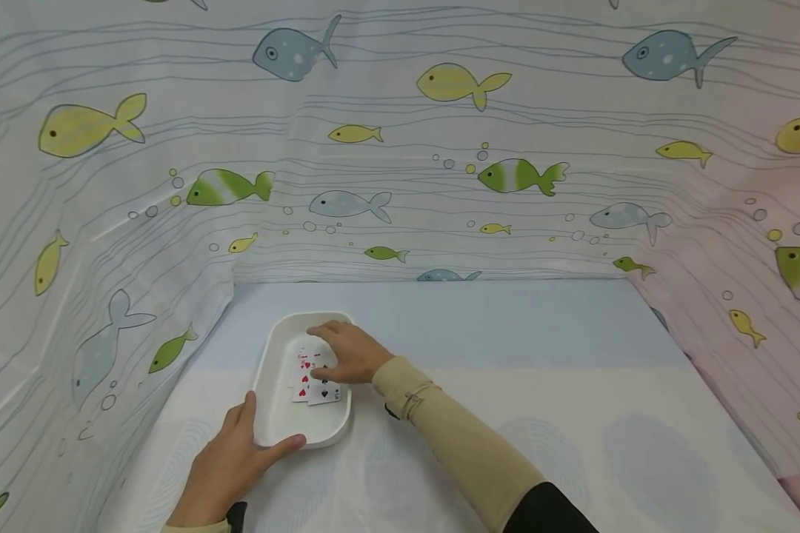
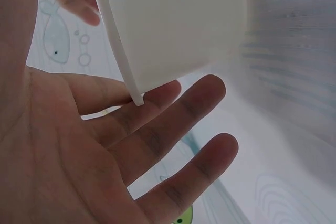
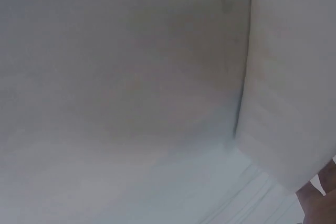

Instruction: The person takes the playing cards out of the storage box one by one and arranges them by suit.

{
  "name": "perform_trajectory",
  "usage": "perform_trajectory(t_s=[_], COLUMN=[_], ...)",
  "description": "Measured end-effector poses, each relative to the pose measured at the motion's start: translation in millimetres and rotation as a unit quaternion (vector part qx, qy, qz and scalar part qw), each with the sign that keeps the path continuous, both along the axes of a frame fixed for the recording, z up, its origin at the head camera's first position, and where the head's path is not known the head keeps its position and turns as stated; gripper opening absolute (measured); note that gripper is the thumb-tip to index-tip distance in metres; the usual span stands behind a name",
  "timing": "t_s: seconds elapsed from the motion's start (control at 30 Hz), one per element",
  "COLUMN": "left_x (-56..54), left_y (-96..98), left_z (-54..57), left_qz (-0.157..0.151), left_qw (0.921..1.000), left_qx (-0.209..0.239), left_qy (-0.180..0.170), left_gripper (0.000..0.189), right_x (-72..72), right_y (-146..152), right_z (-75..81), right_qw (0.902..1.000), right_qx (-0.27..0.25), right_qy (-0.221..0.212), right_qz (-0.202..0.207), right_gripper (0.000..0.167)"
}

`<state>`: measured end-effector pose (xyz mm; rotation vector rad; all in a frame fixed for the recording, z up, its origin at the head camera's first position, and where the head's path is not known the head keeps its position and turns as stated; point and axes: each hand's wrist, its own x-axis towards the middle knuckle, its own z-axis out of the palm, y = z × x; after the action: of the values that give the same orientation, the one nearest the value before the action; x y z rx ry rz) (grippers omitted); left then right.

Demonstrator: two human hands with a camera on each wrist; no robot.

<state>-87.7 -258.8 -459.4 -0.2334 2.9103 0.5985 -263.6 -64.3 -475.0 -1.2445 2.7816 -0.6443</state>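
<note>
A white tray (image 1: 273, 414) with rounded corners stands on the table, left of the middle. Playing cards (image 1: 325, 394) lie overlapped inside it, hearts showing on one and black pips on another. My left hand (image 1: 230, 451) is at the tray's near left corner, thumb along the near rim, other fingers by the left side. In the left wrist view these fingers are spread, some touching the tray's rim (image 2: 118, 51). Over the tray's right side reaches my right hand (image 1: 353, 352), thumb and fingers apart above the cards; whether the thumb touches them is hard to tell.
A pale cloth (image 1: 507, 333) covers the table. Sheets printed with fish (image 1: 353, 203) rise behind it and at both sides. In the right wrist view, the tray's outer wall (image 3: 289, 77) fills the right side, with part of a hand below it.
</note>
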Motion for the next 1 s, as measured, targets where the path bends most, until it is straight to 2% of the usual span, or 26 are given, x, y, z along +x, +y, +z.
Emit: perform_trajectory(t_s=[0.1, 0.23, 0.47, 0.83, 1.0], left_x=[-0.2, -0.6, -0.7, 0.7, 1.9], left_y=[0.8, 2.1, 2.0, 1.3, 0.4], left_z=[0.1, 1.2, 1.9, 1.4, 2.8], left_qz=[0.001, 0.004, 0.006, -0.006, -0.014], left_qw=[1.0, 1.0, 1.0, 0.9999, 0.9998], left_qx=[0.002, 0.0, -0.001, 0.007, 0.007], left_qy=[-0.003, -0.006, -0.003, 0.005, 0.015], left_gripper=[0.137, 0.138, 0.137, 0.132, 0.13], right_x=[0.1, 1.3, 3.6, 2.5, 2.7], right_y=[-3.0, -6.5, -14.6, -22.6, -22.4], right_z=[-4.4, -8.1, -9.0, -10.5, -11.4], right_qw=[0.9986, 0.9943, 0.9863, 0.9774, 0.9753], right_qx=[0.041, 0.093, 0.157, 0.207, 0.216], right_qy=[0.032, 0.051, 0.049, 0.042, 0.047], right_qz=[0.01, 0.007, -0.011, -0.014, -0.01], right_gripper=[0.078, 0.078, 0.079, 0.08, 0.088])
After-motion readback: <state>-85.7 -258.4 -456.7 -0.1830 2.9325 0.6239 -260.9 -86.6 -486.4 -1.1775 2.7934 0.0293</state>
